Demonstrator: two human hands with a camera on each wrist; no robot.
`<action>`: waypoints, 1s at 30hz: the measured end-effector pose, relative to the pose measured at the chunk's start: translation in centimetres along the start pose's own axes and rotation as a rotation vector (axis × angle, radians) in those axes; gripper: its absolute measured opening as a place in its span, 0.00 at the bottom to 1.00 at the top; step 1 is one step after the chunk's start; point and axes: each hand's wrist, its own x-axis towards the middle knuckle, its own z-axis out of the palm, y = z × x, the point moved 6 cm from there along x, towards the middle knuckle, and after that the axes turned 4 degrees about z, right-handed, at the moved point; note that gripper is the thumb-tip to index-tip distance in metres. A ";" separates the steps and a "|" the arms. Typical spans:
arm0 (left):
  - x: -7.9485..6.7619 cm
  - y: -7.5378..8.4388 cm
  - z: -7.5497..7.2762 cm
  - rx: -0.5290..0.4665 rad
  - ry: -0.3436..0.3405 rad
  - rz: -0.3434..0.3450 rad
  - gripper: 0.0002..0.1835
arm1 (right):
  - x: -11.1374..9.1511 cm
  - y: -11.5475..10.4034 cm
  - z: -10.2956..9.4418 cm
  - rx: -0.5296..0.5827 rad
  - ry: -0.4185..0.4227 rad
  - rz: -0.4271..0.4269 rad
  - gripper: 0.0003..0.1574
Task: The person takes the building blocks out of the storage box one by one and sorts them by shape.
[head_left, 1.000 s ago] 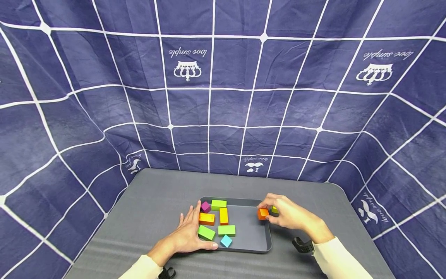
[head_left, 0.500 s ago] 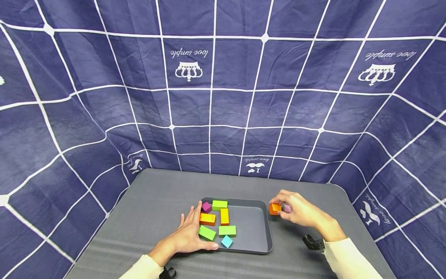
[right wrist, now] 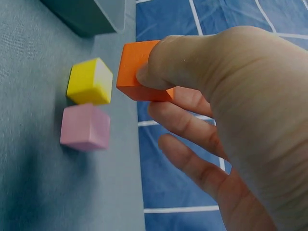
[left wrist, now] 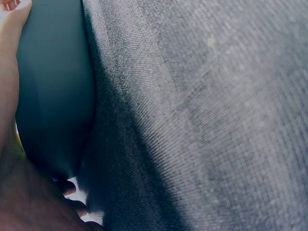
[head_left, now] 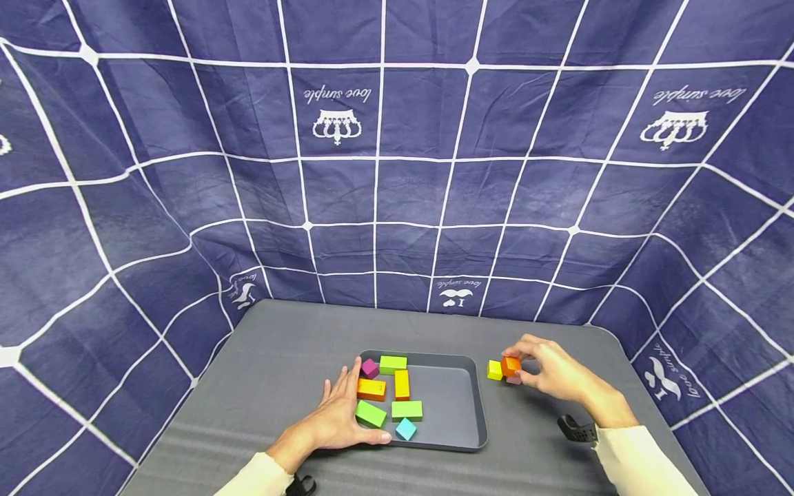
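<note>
My right hand (head_left: 552, 368) pinches an orange block (right wrist: 137, 67) between thumb and fingers, to the right of the grey tray (head_left: 443, 406). Just under or beside the held block are a yellow cube (right wrist: 89, 82) and a pink cube (right wrist: 84, 127), close together on the table; in the head view the pink one is mostly covered. My left hand (head_left: 341, 413) rests against the tray's left end, fingers extended along that side and thumb on the near rim. The left wrist view has the tray's outer wall (left wrist: 57, 86) beside that hand.
Inside the tray, toward its left, lie green blocks (head_left: 406, 411), orange-yellow blocks (head_left: 402, 384), a purple cube (head_left: 369, 368) and a light-blue cube (head_left: 406, 429). A grey cloth (head_left: 298, 337) covers the table. Blue gridded curtain (head_left: 409, 186) encloses the back and sides.
My right hand has carried the orange block rightward from over the tray's right rim to above the cubes outside it. The yellow cube has come into fuller view. My left hand stays put.
</note>
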 end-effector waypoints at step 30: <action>-0.1 0.1 0.0 0.005 0.005 -0.010 0.90 | -3.2 4.9 -0.2 -0.010 0.032 0.122 0.27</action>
